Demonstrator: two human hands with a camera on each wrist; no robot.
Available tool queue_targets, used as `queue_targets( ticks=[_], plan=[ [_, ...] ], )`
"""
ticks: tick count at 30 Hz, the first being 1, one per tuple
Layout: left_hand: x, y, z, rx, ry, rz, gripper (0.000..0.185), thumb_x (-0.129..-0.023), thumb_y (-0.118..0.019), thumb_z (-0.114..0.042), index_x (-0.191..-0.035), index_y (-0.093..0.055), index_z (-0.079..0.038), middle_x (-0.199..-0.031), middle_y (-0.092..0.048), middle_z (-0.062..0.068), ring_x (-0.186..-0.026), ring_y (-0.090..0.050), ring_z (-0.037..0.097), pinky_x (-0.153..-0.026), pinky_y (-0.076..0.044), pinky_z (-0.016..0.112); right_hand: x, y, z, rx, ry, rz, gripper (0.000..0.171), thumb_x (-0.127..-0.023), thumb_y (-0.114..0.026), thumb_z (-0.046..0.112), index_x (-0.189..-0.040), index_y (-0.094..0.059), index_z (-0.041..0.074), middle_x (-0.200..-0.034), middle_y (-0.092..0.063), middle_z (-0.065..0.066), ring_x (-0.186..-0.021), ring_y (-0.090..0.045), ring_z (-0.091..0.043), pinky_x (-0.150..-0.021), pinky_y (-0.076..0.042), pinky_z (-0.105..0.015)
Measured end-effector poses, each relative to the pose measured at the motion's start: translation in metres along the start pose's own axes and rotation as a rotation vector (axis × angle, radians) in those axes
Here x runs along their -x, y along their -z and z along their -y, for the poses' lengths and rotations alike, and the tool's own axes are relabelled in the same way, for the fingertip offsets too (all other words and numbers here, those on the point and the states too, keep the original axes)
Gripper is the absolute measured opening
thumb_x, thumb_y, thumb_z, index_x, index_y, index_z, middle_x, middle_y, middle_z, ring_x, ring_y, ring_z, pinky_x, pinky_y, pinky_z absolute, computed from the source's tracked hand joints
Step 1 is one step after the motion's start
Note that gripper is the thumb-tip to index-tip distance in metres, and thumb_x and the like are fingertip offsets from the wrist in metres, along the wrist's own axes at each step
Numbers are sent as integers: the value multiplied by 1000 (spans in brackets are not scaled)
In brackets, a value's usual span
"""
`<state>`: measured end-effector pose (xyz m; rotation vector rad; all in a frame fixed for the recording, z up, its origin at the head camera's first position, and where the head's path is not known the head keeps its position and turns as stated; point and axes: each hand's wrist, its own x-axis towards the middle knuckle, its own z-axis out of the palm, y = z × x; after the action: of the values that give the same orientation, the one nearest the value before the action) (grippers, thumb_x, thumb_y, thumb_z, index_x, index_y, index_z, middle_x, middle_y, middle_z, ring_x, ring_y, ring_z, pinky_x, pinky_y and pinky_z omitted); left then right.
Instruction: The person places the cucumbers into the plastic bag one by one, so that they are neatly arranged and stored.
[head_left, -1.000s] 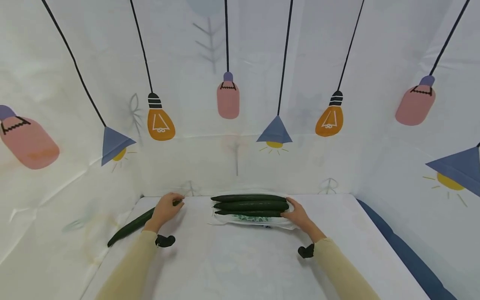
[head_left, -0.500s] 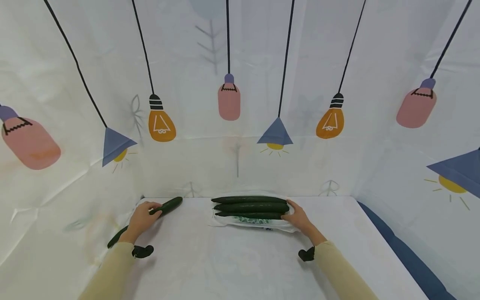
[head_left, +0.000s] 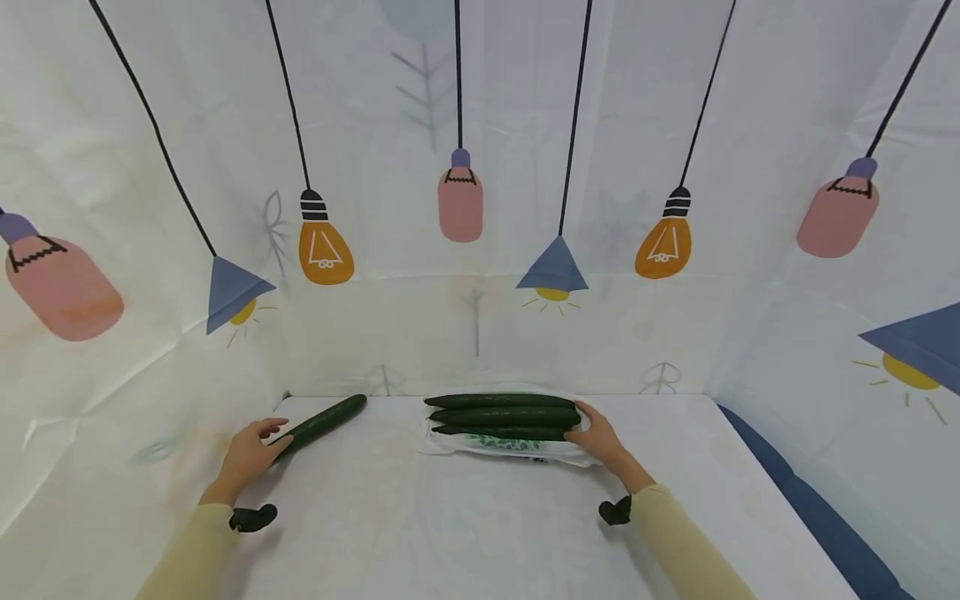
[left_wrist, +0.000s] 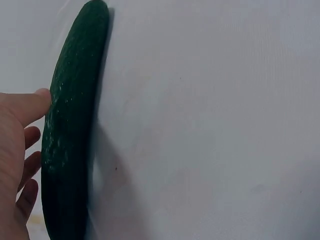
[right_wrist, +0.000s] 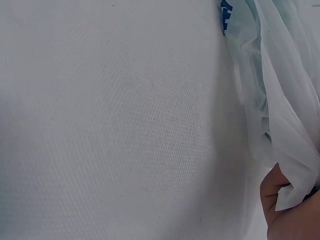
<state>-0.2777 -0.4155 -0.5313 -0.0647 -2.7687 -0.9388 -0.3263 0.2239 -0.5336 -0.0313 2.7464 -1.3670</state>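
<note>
A long dark green cucumber lies slanted on the table's left side. My left hand is at its near end; in the left wrist view, the thumb meets the left edge of the cucumber, and the loosely bent fingers lie on that same side. Three more cucumbers lie side by side on a white plastic bag with green print. My right hand spans their right ends, holding the bag there. In the right wrist view, a flap of the bag runs into the grip.
The white-covered table ends at a white fabric wall printed with hanging lamps. More fabric rises on the left and right. A blue fabric strip runs along the right table edge.
My left hand has slid down and left along the single cucumber, from its far end to its near end, uncovering most of it. The right hand stays at the three cucumbers' right ends.
</note>
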Motion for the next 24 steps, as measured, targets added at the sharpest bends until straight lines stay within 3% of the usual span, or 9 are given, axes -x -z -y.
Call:
queue_targets(
  ticks=[6,14,18,24],
  plan=[
    [-1,-4,8,17,25,38,56,-93,-68,-30,-135,-51,4,-118,-58,32,-107,-55,48,-85,-47,57,-1,0,-2,6,3,-5,78,-84,-74,12,-150,-33,2,-152,-29,-25,-138,-23,-46,-107,-25,-62],
    [-5,-12,11,-43,43,95,67,-90,-69,-40,-137,-49,3,-119,-56,33,-106,-55,49,-79,-47,58,-1,1,-3,-5,-1,-7,78,-84,-74,11,-150,-33,3,-152,-29,-26,-139,-23,-46,-106,-26,-62],
    [-6,-16,8,-67,65,140,75,-87,-70,-49,-139,-45,-1,-112,-58,29,-98,-58,43,-78,-47,56,-2,1,-5,-8,0,-11,77,-84,-74,10,-150,-34,3,-152,-28,-26,-138,-23,-46,-106,-26,-62],
    [-4,-21,-3,-73,2,172,66,-90,-69,-36,-135,-37,1,-100,-57,25,-87,-57,35,-74,-46,54,-3,1,-4,-5,12,0,76,-85,-73,10,-150,-34,2,-152,-28,-26,-139,-23,-46,-105,-27,-62]
  ],
)
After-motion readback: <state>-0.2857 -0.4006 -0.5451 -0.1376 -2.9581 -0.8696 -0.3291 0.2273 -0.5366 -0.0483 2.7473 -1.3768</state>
